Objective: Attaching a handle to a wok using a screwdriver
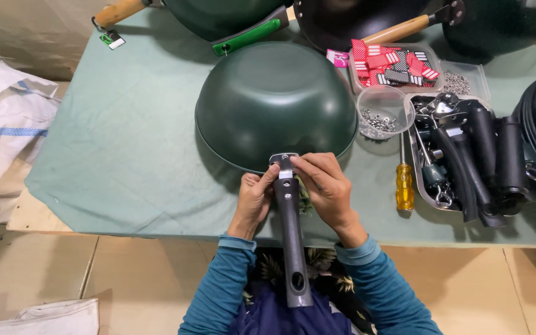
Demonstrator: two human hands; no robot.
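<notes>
A dark green wok [275, 99] lies upside down on the green cloth of the table [125, 155]. A long black handle [293, 242] with a metal bracket at its far end rests against the wok's near rim and points back toward me. My left hand [254, 200] grips the handle's left side just below the bracket. My right hand [325, 186] holds the right side, its fingers pressing on the bracket and a small white label there.
A yellow-handled screwdriver [404, 183] lies right of my hands. Beyond it are a clear cup of small metal parts [382, 113], a tray of black handles [479, 155] and a tray of red tags [392, 65]. More woks [348, 18] sit at the back; white sacks [1, 124] lie left.
</notes>
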